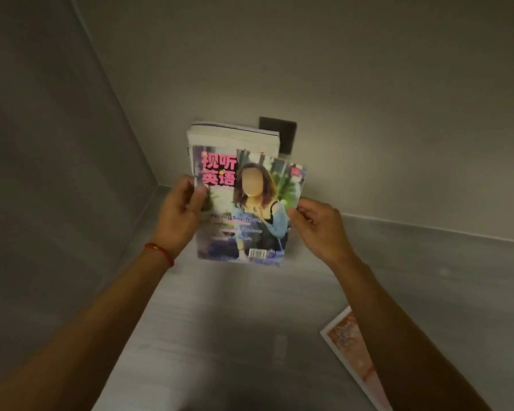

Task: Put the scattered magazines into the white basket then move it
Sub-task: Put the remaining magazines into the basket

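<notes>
Gripping the stack of magazines (244,203) upright by both side edges, left hand (178,215) and right hand (321,229) close their fingers (198,200) round it, seemingly to square it, while another magazine (353,351) lies on the floor (235,336), the white basket unseen

Dim, warm-grey frame; brightest patch falls on the wall (324,93) behind the raised magazines (244,203), fading to deep vignette at the left side and bottom corners. Overall soft focus: cover text smeared, the left hand (180,212) and right hand (318,229) slightly blurred. Wide-angle bending shows in the splayed forearms and slanted wall lines; floor (235,336) carries faint shadow, no glare.
</notes>
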Tool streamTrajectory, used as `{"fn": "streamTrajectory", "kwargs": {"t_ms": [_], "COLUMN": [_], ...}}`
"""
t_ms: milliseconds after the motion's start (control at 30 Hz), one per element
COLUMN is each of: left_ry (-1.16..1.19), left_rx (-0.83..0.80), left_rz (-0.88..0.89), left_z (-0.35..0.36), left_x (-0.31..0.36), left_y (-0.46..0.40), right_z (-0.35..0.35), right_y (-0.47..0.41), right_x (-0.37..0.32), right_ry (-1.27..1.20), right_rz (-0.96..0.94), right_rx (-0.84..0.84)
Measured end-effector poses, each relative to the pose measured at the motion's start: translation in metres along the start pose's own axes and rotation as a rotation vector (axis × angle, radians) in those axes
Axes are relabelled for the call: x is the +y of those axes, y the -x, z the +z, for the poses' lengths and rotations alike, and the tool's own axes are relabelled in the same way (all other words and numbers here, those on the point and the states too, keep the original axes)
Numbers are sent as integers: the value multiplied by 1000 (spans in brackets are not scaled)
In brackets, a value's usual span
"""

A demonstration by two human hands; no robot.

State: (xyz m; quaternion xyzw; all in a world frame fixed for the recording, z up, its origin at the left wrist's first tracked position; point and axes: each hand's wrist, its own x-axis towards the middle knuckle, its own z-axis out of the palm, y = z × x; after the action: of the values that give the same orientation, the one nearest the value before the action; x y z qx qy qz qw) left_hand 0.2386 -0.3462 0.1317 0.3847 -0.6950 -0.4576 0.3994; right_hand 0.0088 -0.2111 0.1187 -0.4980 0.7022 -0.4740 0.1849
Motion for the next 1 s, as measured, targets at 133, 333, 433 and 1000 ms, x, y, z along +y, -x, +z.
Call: {"fn": "streamTrajectory", "kwargs": {"t_ms": [133,333,433,1000], "left_ry": [-275,-231,-66,-106], "left_rx": [134,59,73,1], "left_rz": [143,-51,-167,-250], "left_z": [-35,-39,-33,5], "left_x": [-4,-53,-67,-121], "left_y": [-49,-79,-80,-21], "right_z": [25,66,87,32], "right_y": [-53,-93,-98,33], "right_x": [-23,-7,9,85], "right_ry": [141,324,339,60], "right_rz": [-9,141,252,310], "right_rx": [80,83,67,136]}}
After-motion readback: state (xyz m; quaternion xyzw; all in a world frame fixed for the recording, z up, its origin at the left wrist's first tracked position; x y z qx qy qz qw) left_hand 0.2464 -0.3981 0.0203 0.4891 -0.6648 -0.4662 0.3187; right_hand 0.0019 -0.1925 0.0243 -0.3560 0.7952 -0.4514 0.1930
